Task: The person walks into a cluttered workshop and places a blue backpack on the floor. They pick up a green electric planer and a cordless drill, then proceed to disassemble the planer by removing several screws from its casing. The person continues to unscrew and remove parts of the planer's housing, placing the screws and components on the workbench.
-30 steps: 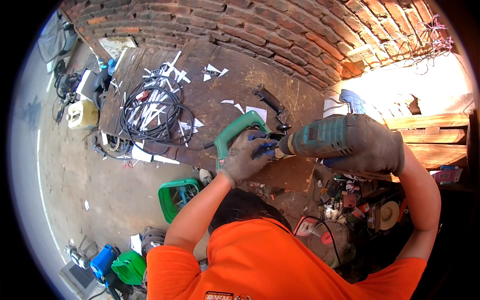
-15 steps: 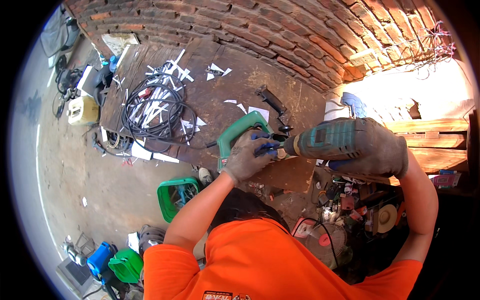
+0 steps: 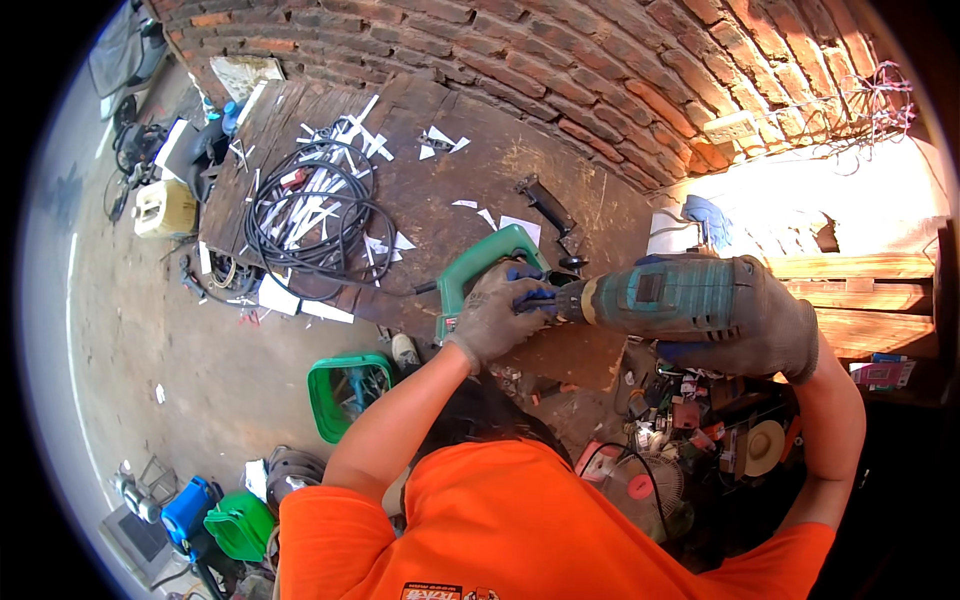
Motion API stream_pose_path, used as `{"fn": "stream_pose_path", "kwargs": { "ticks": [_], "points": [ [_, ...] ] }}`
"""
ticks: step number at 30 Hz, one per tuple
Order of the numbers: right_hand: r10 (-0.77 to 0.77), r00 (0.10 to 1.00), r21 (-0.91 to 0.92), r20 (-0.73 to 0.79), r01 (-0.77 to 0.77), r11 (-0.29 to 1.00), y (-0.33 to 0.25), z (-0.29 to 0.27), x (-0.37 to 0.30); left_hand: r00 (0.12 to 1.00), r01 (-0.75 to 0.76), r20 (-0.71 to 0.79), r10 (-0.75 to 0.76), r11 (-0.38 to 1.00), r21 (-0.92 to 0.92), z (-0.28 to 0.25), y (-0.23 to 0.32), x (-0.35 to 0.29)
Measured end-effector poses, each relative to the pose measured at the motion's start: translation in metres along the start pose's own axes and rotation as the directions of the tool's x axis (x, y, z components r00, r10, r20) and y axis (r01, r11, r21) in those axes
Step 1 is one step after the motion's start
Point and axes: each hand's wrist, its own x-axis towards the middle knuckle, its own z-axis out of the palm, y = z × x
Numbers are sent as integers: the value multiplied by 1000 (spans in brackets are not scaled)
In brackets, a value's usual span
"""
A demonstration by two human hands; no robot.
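My left hand, in a grey work glove with blue on the finger side, is closed around the front of a green D-handled power tool resting at the table's near edge. A black cord runs from the tool's back end. My right hand, gloved too, grips a worn teal power drill held level and pointing left. The drill's front end meets my left fingers, which hide its tip and the part it touches. Just beyond lies a long black tool part beside a round black knob.
Coiled black cable and white offcuts cover the left of the wooden table. A brick wall closes the back. Below stand a green bin and a fan among clutter. Wooden slats are at right.
The drill has levelled out, its front end dropping slightly while staying against my left fingers. My left hand keeps its hold on the green tool. The whole view has shifted a little.
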Motion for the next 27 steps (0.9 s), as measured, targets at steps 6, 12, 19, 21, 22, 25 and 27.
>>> {"fn": "stream_pose_path", "kwargs": {
  "ticks": [6, 12, 19, 21, 22, 25, 27],
  "points": [
    [-93, 995, -142, 22, 96, 985, 13, 13, 8, 1000, -10, -3, 10, 1000, 7, 2, -1, -1],
    [-58, 997, -132, 49, 64, 989, 15, 15, 12, 999, -46, -26, 47, 999, 15, 2, -4, -1],
    [-3, 999, -31, 53, 4, 999, 12, 12, 14, 995, -89, -51, 90, 996, 29, 5, -9, -1],
    [-67, 997, -73, 46, 70, 995, 16, 13, 14, 994, -96, -49, 97, 995, 25, 7, -9, -1],
    [-140, 990, -136, 37, 143, 980, 19, 14, 15, 994, -92, -51, 93, 996, 20, 6, -9, -1],
    [-82, 995, -122, 54, 88, 989, 14, 11, 15, 993, -98, -58, 99, 995, 28, 6, -12, -1],
    [-55, 997, -108, 57, 61, 992, 14, 10, 13, 994, -99, -50, 101, 995, 31, 7, -11, 0]
  ]
}}
